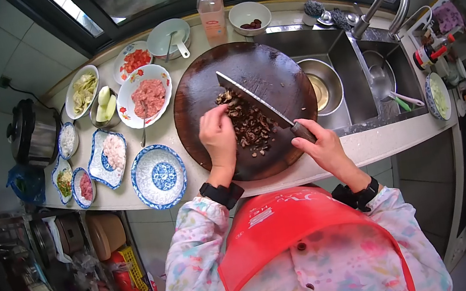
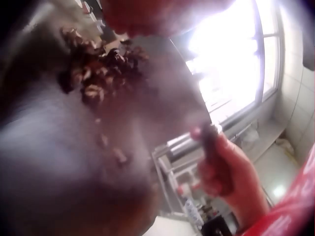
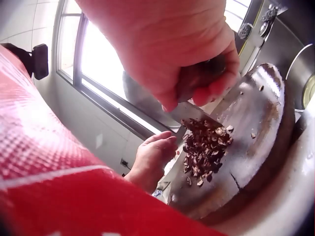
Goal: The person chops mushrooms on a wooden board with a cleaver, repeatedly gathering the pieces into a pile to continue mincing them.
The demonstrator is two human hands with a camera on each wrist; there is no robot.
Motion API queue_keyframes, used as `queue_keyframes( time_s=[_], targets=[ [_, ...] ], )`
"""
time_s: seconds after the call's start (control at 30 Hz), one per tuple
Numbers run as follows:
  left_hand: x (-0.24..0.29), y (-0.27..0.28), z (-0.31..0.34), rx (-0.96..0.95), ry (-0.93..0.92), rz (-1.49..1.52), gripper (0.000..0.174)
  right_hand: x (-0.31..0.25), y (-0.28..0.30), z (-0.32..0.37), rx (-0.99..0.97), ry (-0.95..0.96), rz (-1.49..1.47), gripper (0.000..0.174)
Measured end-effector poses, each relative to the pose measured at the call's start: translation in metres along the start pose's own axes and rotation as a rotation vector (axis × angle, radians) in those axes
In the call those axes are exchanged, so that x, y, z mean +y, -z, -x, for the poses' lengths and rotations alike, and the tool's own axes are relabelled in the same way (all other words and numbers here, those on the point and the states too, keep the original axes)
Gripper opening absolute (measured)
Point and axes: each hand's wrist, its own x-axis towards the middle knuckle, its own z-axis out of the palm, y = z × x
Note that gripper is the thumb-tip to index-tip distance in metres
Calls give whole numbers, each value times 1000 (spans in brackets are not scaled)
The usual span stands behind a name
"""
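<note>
Chopped dark brown pieces [image 1: 251, 124] lie heaped on a round wooden board [image 1: 189, 100]. The right hand [image 1: 323, 146] grips the dark handle of a cleaver [image 1: 256, 100], whose blade slants over the board beside the heap. At the heap's left edge is the left hand [image 1: 218, 138], fingers bent, by the blade's far part; whether it touches pieces cannot be told. In the right wrist view the right hand [image 3: 172, 49] wraps the handle, with the pieces [image 3: 204, 147] below. The left wrist view shows the pieces [image 2: 106, 69] and the right hand [image 2: 231, 172] on the handle.
Left of the board stand an empty blue-patterned bowl [image 1: 140, 181], a bowl of minced meat [image 1: 149, 96] and several other filled dishes. Behind are a pump bottle [image 1: 212, 14] and a white bowl [image 1: 250, 16]. To the right is a sink [image 1: 361, 107] holding a metal bowl [image 1: 333, 84].
</note>
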Motion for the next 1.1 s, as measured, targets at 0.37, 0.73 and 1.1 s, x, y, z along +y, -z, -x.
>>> queue_keyframes(
  time_s=[0.37, 0.73, 1.1],
  targets=[
    [-40, -20, -73, 138, 524, 528, 12, -7, 0, -19, -130, 349, 496, 41],
    [-58, -9, -94, 132, 564, 503, 19, -21, 38, -48, 64, 399, 216, 36],
    [-72, -21, -86, 167, 530, 377, 14, 31, 1, -77, 176, 432, 489, 47]
  ],
)
